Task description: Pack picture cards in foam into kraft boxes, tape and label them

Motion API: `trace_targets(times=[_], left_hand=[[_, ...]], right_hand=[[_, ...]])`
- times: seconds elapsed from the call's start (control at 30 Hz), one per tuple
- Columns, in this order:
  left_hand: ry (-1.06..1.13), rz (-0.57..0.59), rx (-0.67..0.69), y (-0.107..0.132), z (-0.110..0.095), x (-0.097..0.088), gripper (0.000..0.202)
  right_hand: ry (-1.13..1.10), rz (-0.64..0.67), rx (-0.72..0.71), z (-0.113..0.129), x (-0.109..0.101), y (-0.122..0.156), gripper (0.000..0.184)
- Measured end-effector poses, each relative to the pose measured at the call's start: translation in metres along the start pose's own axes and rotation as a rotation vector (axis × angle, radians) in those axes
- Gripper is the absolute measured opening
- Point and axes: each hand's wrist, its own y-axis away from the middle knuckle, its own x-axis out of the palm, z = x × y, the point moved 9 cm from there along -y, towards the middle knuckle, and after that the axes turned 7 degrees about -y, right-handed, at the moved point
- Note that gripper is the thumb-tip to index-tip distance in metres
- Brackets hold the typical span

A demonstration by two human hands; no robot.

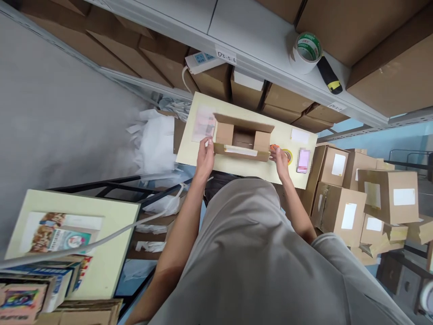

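Observation:
A small cardboard box (244, 153) with its top flaps raised stands on the pale yellow table (233, 168), a white label along its near flap. My left hand (205, 159) grips the box's left near corner between thumb and fingers. At the opposite end, my right hand (280, 163) has its fingers closed at the right near corner. Just behind the right fingers lie an orange object (274, 147), partly hidden, and a yellow roll of tape (288, 155). A phone with a pink screen (303, 160) lies farther right.
Above the table runs a grey shelf (250, 27) with a tape roll (306, 52) and a black-and-yellow cutter (329, 76). Labelled cartons (341, 212) are stacked at right. Books (64, 275) sit on another table at lower left, and a grey cable (115, 238) crosses there.

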Motion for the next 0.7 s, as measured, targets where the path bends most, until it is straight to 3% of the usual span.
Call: trace_targets(times=[0.13, 0.3, 0.4, 0.47, 0.53, 0.63, 0.7], left_hand=[[0.120, 0.080, -0.125, 0.014, 0.015, 0.015, 0.053], [-0.038, 0.191, 0.032, 0.016, 0.007, 0.018, 0.021], [-0.241, 0.206, 0.181, 0.024, -0.009, 0.019, 0.067], [-0.360, 0.196, 0.272, 0.032, -0.024, 0.025, 0.079], [-0.454, 0.208, 0.365, 0.040, -0.041, 0.036, 0.075], [-0.553, 0.246, 0.447, 0.050, -0.057, 0.051, 0.060], [-0.581, 0.234, 0.450, 0.053, -0.059, 0.052, 0.055]], right_hand=[[-0.025, 0.024, 0.011, -0.009, 0.012, 0.003, 0.093], [-0.064, 0.008, -0.036, -0.013, 0.014, -0.011, 0.066], [-0.021, -0.043, -0.066, -0.014, 0.017, -0.019, 0.080], [0.055, -0.083, -0.120, -0.010, 0.024, -0.021, 0.099], [0.154, -0.127, -0.184, -0.003, 0.032, -0.022, 0.107], [0.259, -0.160, -0.230, 0.006, 0.043, -0.020, 0.097], [0.278, -0.167, -0.225, 0.011, 0.043, -0.018, 0.088]])
